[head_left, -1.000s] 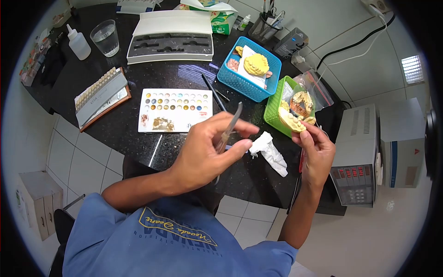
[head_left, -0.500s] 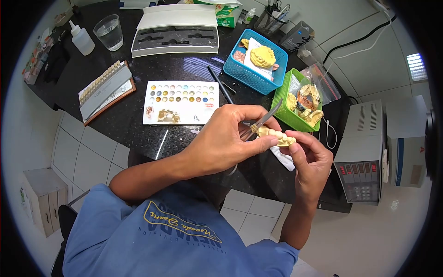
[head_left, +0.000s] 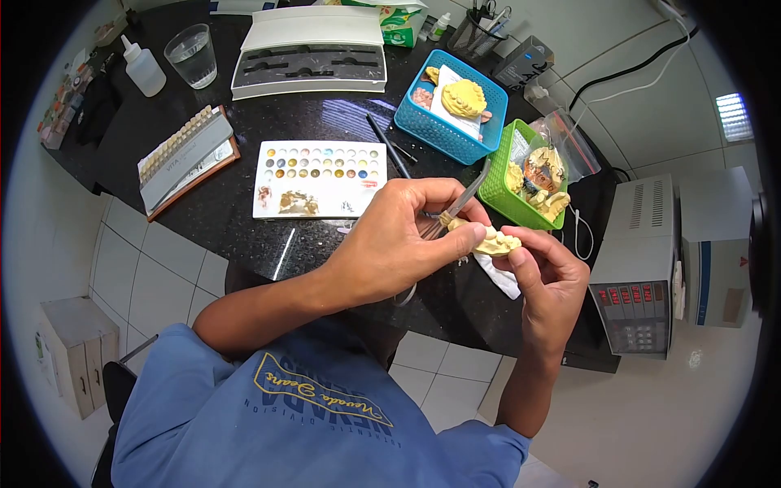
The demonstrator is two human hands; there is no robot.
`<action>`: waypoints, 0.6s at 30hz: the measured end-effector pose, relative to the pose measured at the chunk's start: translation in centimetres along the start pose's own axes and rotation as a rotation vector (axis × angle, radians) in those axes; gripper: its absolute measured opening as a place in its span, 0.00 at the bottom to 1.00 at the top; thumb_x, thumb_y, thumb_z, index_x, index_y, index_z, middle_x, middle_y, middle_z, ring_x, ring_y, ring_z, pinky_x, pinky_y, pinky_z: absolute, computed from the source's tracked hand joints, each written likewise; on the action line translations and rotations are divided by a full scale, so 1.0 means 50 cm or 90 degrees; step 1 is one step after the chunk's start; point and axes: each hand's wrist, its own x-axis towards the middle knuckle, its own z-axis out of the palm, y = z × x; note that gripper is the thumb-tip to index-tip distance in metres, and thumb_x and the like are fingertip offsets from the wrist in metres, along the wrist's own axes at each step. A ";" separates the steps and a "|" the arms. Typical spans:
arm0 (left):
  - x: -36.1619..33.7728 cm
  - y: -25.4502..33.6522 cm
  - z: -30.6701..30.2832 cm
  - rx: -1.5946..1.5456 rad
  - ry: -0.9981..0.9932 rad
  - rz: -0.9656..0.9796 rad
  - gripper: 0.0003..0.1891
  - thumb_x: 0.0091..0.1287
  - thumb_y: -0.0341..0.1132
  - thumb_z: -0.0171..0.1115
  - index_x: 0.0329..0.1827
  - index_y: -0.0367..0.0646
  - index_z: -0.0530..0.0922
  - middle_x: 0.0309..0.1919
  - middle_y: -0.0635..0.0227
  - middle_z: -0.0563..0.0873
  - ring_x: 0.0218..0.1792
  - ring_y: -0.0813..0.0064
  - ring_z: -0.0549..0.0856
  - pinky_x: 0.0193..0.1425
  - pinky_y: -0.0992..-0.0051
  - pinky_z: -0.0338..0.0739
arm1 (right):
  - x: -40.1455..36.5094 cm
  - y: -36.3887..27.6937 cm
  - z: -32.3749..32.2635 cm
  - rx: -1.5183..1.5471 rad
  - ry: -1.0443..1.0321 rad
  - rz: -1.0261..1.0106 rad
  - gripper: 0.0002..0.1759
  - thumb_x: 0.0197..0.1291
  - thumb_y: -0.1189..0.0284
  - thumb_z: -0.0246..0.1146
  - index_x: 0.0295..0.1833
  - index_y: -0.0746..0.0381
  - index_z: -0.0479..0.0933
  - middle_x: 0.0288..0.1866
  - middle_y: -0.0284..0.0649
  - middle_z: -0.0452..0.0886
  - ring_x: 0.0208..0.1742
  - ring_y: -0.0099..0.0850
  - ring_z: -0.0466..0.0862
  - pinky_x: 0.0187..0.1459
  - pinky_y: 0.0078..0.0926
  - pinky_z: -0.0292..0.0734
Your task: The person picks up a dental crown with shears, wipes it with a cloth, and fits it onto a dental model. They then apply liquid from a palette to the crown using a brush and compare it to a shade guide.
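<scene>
A pale yellow dental cast (head_left: 498,244) with a row of teeth is held between my two hands, over the front of the dark counter. My left hand (head_left: 399,240) is closed, its thumb pressed on the cast's left end. A slim metal instrument (head_left: 465,198) also sits in the left fingers, its pointed end sticking up and to the right; the fingers cover part of it. On the right end of the cast, my right hand (head_left: 549,272) pinches with thumb and fingertips. Behind and below the cast lies a white cloth (head_left: 498,277).
A white palette of colours (head_left: 321,180), a dark pen-like tool (head_left: 389,146) and a tooth shade guide (head_left: 191,163) lie on the counter. Blue (head_left: 443,134) and green (head_left: 521,205) baskets hold casts. A glass of water (head_left: 192,57) stands far left, a machine (head_left: 633,268) at right.
The metal instrument has tipped more upright, its point shifting slightly left and up. The cast has turned a little in my fingers, with both hands still on it.
</scene>
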 end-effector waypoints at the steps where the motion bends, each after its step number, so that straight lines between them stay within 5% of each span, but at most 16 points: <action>1: 0.000 0.000 0.000 0.001 0.003 0.010 0.08 0.63 0.30 0.62 0.41 0.34 0.79 0.33 0.71 0.82 0.32 0.90 0.78 0.34 0.89 0.73 | 0.000 -0.001 0.000 -0.003 0.001 -0.001 0.10 0.57 0.80 0.62 0.45 0.73 0.78 0.41 0.46 0.81 0.40 0.28 0.83 0.44 0.21 0.82; 18: 0.002 0.015 0.001 0.023 -0.006 0.012 0.08 0.63 0.32 0.62 0.39 0.35 0.79 0.32 0.72 0.80 0.30 0.92 0.76 0.30 0.90 0.69 | -0.004 -0.006 -0.003 -0.005 -0.003 -0.002 0.10 0.57 0.80 0.62 0.45 0.73 0.79 0.40 0.45 0.81 0.38 0.26 0.83 0.41 0.19 0.80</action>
